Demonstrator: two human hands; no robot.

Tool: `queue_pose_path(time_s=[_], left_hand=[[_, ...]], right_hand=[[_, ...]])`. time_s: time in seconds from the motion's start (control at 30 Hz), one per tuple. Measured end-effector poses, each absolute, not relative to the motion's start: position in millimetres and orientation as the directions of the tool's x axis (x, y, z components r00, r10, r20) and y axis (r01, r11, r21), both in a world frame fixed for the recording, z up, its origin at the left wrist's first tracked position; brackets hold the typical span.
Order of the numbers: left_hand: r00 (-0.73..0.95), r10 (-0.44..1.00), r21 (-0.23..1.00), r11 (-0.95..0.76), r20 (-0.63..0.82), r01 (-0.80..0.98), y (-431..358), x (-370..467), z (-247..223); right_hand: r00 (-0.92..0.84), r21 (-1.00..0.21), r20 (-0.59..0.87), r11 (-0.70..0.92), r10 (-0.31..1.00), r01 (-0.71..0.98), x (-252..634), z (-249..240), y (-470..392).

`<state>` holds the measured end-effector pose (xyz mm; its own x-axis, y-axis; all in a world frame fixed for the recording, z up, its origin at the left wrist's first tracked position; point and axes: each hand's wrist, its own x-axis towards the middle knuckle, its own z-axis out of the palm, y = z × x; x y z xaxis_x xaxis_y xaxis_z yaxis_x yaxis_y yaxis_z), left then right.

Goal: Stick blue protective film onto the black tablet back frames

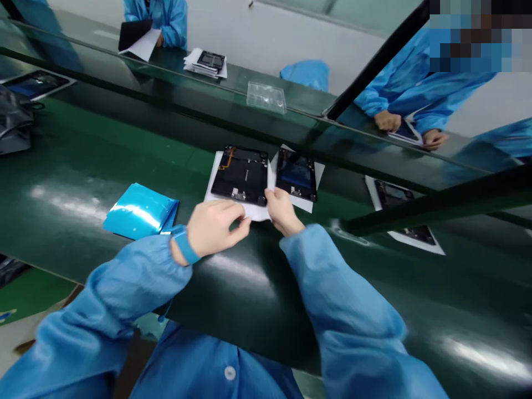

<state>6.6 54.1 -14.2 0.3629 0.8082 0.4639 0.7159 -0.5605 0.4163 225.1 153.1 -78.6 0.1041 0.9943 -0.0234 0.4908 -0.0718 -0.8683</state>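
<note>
An opened black tablet body (242,174) lies on a white sheet (216,172) on the dark green belt (124,149). My left hand (216,226) pinches the sheet's near edge, fingers curled. My right hand (282,210) grips the same sheet at the tablet's near right corner. A second black tablet body (296,175) on its own white sheet lies just right of the first, touching it. A blue wrist strap (184,244) circles my left wrist.
A shiny blue bag (139,212) lies left of my hands. Another tablet on a sheet (405,219) sits right, partly under a dark rail (436,202). Across the belt, people in blue coats handle tablets; a clear tray (266,96) and stacked parts (206,62) rest on the far ledge.
</note>
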Motion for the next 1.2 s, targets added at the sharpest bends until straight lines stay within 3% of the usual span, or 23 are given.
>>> queue_pose_path(time_s=[0.07, 0.2, 0.3, 0.53, 0.63, 0.73, 0.8, 0.87, 0.97, 1.07, 1.2], left_hand=[[0.298, 0.842, 0.345, -0.472, 0.45, 0.811, 37.9, -27.0, 3.0], [0.01, 0.992, 0.213, -0.036, 0.124, 0.976, 38.0, -100.9, -6.0], [-0.08, 0.991, 0.283, 0.108, -0.111, 0.953, 49.3, -135.7, -26.0], [-0.023, 0.96, 0.434, 0.147, -0.277, 0.889, 62.2, -155.2, -18.3], [0.03, 0.943, 0.509, 0.152, -0.332, 0.848, 64.5, -161.6, -12.8], [0.055, 0.932, 0.547, 0.162, -0.359, 0.822, 67.0, -169.3, -11.6], [0.049, 0.933, 0.541, 0.164, -0.357, 0.825, 67.3, -172.5, -8.2], [0.025, 0.943, 0.52, 0.16, -0.331, 0.839, 63.9, -169.2, 0.2], [-0.002, 0.985, 0.444, 0.078, -0.17, 0.893, 46.9, -140.4, 19.9], [0.171, 0.983, 0.354, -0.185, 0.069, 0.917, 18.0, -82.9, 34.6], [0.537, 0.842, 0.604, -0.454, 0.051, 0.655, -12.4, -3.8, 28.6]], right_hand=[[0.094, -0.889, -0.064, -0.099, 0.994, 0.447, 250.8, -76.6, 98.7], [0.064, -0.903, -0.178, -0.189, 0.982, 0.385, 300.6, -75.5, -1.6], [0.045, -0.867, -0.262, -0.255, 0.964, 0.428, 323.5, -81.1, -49.0], [-0.023, -0.733, -0.191, -0.127, 0.981, 0.668, 332.4, -89.3, -73.1], [-0.014, -0.562, -0.07, -0.028, 0.997, 0.827, 331.4, -86.6, -73.9], [-0.005, -0.297, 0.219, 0.072, 0.976, 0.952, 327.8, -81.2, -75.7], [-0.068, -0.241, 0.356, 0.162, 0.932, 0.957, 322.5, -75.5, -76.8], [-0.141, -0.306, 0.417, 0.285, 0.898, 0.908, 312.7, -67.2, -77.8], [-0.199, -0.537, 0.401, 0.405, 0.894, 0.739, 285.9, -51.2, -78.2], [-0.24, -0.771, 0.306, 0.387, 0.921, 0.505, 249.3, -38.8, -74.7], [-0.265, -0.919, 0.175, 0.254, 0.948, 0.302, 213.0, -36.4, -68.5]])
